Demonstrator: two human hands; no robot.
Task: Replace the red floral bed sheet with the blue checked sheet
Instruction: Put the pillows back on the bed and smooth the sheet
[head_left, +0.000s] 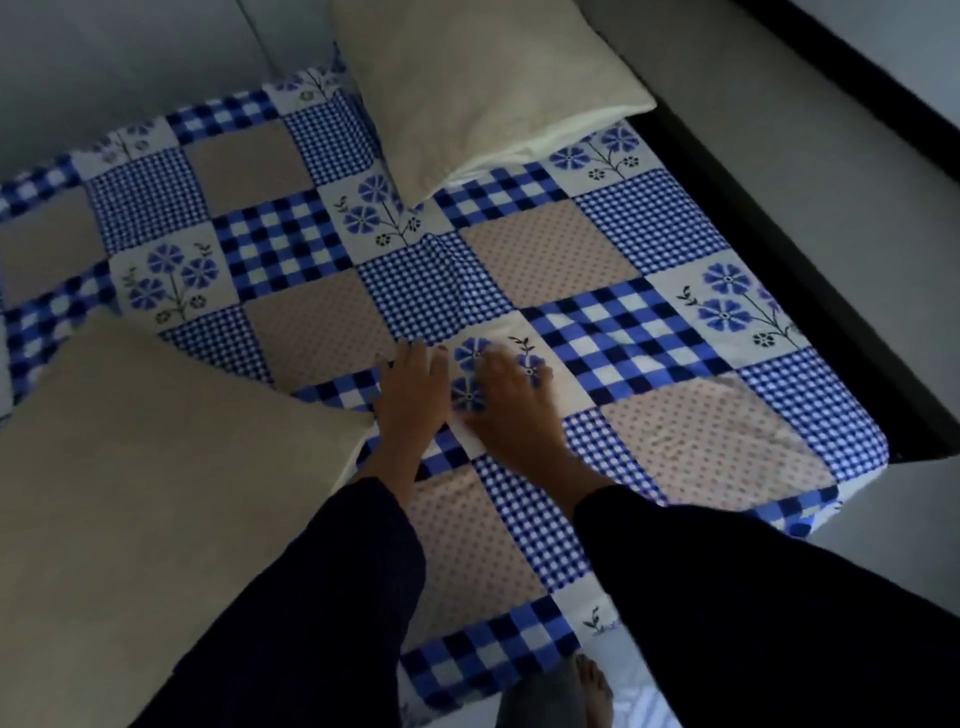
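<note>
The blue checked sheet (545, 249), a patchwork of blue gingham, dotted beige and blue flower squares, covers the whole mattress. My left hand (413, 387) lies flat on it near the middle, fingers spread. My right hand (511, 397) rests flat beside it on a flower square, fingers apart and slightly blurred. Both hands press on the cloth and hold nothing. Dark sleeves cover both arms. No red floral sheet is in view.
A cream pillow (483, 78) lies at the far end of the bed, and another cream pillow (156, 493) lies at the near left. A dark bed frame edge (810, 291) runs along the right. Grey floor (857, 182) lies beyond. A bare foot (592, 686) stands at the near edge.
</note>
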